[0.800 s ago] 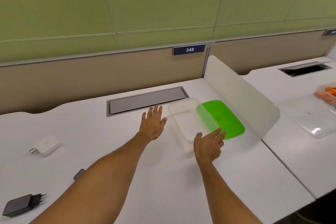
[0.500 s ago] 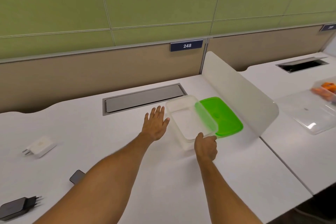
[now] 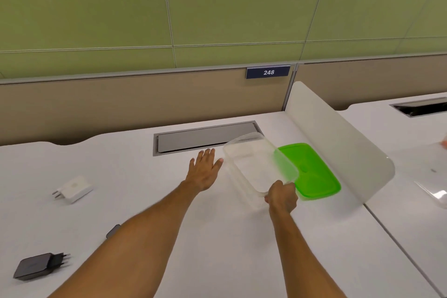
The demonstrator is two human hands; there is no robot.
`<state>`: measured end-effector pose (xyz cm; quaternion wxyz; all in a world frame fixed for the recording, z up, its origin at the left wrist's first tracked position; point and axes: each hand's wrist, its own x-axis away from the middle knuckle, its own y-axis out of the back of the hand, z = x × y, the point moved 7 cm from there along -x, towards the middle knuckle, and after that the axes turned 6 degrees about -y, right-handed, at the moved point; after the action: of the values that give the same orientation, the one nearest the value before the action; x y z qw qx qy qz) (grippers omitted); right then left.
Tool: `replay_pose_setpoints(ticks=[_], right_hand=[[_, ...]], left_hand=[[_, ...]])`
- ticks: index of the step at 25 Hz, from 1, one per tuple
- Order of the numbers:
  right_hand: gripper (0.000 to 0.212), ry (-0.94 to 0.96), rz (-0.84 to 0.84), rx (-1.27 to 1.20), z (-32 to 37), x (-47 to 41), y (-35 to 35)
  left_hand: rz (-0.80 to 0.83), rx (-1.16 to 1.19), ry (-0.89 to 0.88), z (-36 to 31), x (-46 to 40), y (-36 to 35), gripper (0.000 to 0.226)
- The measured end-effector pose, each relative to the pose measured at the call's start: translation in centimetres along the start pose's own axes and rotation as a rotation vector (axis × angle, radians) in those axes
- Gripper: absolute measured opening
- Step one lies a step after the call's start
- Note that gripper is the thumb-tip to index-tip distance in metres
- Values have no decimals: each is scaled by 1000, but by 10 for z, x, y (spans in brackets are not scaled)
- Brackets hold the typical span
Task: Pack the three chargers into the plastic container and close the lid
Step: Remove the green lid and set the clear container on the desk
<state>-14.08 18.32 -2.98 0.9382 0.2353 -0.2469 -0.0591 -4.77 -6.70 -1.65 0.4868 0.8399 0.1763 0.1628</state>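
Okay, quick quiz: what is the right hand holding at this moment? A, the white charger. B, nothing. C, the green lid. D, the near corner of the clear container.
D: the right hand is closed on the near corner of the clear container, while the green lid lies beside it on the desk.

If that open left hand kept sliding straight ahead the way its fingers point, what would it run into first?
Probably the grey metal cable hatch set in the white desk. The left hand points at it, passing left of the clear plastic container; depth is uncertain.
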Motion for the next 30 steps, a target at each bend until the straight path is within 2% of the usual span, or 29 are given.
replay_pose_setpoints(ticks=[3,6,9,11,14,19,30], right_hand=[[29,88,78,23,18,3,-12],[22,193,173,55,36,9,-29],[19,270,259,111,50,19,-49],[18,299,316,143,56,25,-62],[16,338,395,176,63,31,-85],[36,437,404,300,77,38,-115],[32,472,504,445,73,38,-159]], left_hand=[[-49,159,78,21,7,19,62],[-137,439,233,47,18,44,64],[-108,799,424,74,32,54,70],[-83,910,453,85,41,60,72],[-110,978,471,101,55,69,73],[-214,1019,522,130,79,70,68],[-301,1070,574,151,104,57,66]])
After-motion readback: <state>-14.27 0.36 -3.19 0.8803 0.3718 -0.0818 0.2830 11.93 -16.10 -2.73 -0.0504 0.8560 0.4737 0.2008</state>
